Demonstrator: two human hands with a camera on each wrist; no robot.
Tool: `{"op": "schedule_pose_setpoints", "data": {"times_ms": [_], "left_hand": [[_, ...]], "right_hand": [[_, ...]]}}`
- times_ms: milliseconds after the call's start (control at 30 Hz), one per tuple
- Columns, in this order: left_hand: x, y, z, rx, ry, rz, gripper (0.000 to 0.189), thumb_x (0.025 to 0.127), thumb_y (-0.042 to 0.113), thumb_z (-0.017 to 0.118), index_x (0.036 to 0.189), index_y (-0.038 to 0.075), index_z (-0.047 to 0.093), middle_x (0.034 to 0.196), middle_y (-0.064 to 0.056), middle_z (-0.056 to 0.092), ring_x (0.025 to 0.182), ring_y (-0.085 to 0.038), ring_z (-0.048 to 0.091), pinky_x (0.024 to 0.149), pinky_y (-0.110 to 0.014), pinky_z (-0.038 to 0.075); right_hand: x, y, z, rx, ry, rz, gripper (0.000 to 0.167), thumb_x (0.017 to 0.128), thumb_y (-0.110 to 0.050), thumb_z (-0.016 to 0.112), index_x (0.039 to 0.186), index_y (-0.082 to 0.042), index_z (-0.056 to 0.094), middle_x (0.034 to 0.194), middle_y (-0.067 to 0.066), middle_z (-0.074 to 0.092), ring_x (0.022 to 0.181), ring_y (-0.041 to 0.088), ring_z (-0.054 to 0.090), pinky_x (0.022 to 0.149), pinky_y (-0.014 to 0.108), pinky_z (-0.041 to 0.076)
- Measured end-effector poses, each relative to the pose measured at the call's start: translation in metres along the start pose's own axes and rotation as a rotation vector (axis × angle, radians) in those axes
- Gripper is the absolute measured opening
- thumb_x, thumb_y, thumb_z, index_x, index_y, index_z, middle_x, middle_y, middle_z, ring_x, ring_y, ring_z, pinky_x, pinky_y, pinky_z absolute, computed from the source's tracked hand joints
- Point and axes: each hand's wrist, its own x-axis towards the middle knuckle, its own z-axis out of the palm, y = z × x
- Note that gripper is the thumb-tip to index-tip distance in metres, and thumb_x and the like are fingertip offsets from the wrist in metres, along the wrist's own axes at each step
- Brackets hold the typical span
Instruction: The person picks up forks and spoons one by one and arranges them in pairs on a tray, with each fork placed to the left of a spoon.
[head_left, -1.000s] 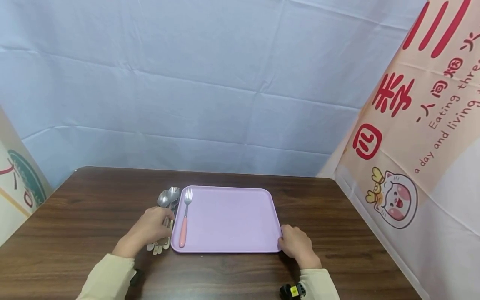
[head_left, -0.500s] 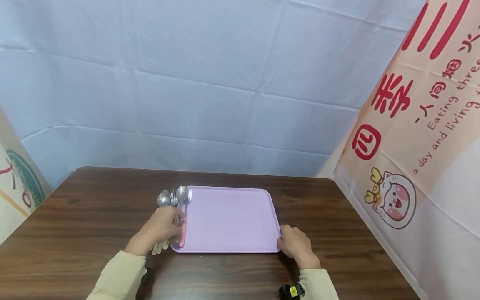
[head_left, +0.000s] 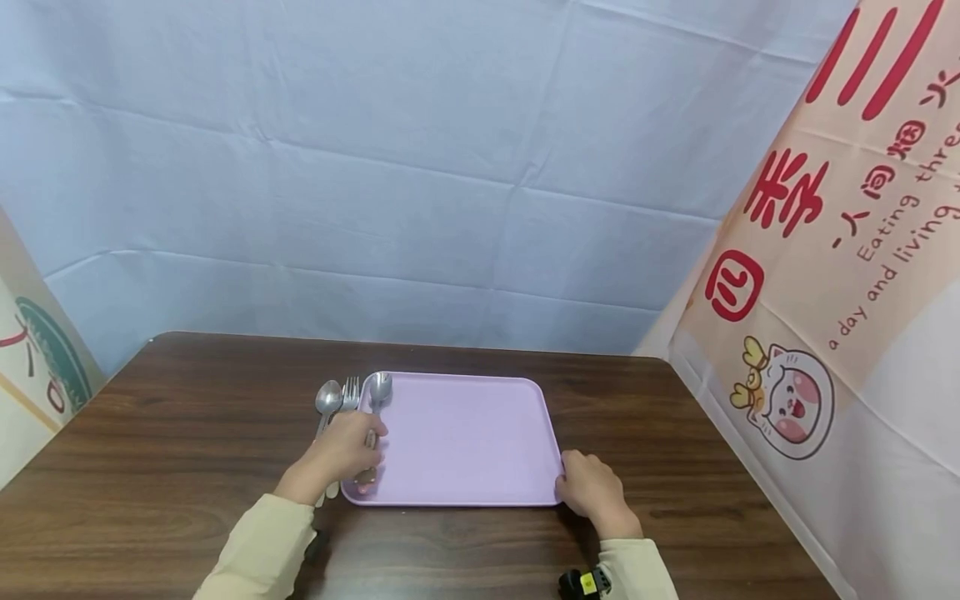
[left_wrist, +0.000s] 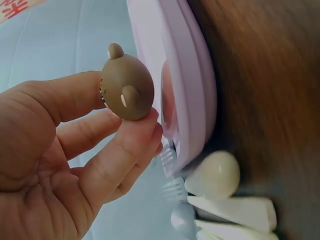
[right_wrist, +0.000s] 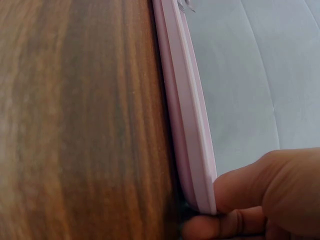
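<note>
My left hand (head_left: 337, 450) pinches a spoon (head_left: 380, 387) by its handle, over the left side of the lilac tray (head_left: 465, 442). The spoon's bowl points away from me. In the left wrist view, the handle's end is a brown bear-head knob (left_wrist: 127, 87) between thumb and fingers. A pink-handled fork (left_wrist: 169, 100) lies in the tray along its left side, mostly hidden by the hand in the head view. At the tray's near right corner, my right hand (head_left: 592, 483) grips the rim, thumb against the edge in the right wrist view.
Left of the tray lie another spoon (head_left: 328, 397) and a fork (head_left: 350, 393). Their pale handles (left_wrist: 240, 210) sit close together on the dark wooden table (head_left: 187, 433). A pale blue cloth (head_left: 375, 167) hangs behind the table, and a printed banner (head_left: 825, 292) on the right.
My left hand has lifted the spoon from the cutlery pile and carried it rightward over the tray's left side. The right hand has kept its hold on the corner.
</note>
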Motion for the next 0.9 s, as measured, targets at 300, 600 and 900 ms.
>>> {"op": "schedule_pose_setpoints", "data": {"times_ms": [300, 600, 900], "left_hand": [[0.004, 0.004, 0.008, -0.024, 0.002, -0.019, 0.025, 0.061, -0.001, 0.069, 0.086, -0.001, 0.068, 0.085, -0.007, 0.067, 0.08, -0.023, 0.062, 0.077, -0.041, 0.049], [0.008, 0.013, 0.013, 0.01, 0.001, -0.015, 0.028, 0.061, 0.0, 0.068, 0.088, 0.0, 0.069, 0.082, -0.007, 0.067, 0.085, -0.024, 0.061, 0.082, -0.041, 0.047], [0.012, 0.02, 0.023, -0.095, -0.068, -0.051, 0.029, 0.066, -0.004, 0.066, 0.096, -0.006, 0.065, 0.08, -0.015, 0.065, 0.029, -0.01, 0.046, 0.037, -0.024, 0.044]], "right_hand": [[0.001, 0.001, 0.001, 0.003, -0.002, -0.004, 0.003, 0.078, -0.005, 0.059, 0.078, -0.002, 0.058, 0.067, 0.006, 0.052, 0.057, 0.021, 0.045, 0.048, 0.036, 0.038], [0.001, 0.002, 0.001, 0.003, -0.003, -0.001, 0.003, 0.078, -0.005, 0.06, 0.078, -0.002, 0.058, 0.066, 0.006, 0.052, 0.058, 0.021, 0.044, 0.049, 0.036, 0.037], [0.003, 0.002, 0.002, 0.005, -0.004, 0.002, 0.004, 0.078, -0.006, 0.06, 0.079, -0.002, 0.059, 0.069, 0.007, 0.054, 0.059, 0.022, 0.045, 0.049, 0.038, 0.038]]}}
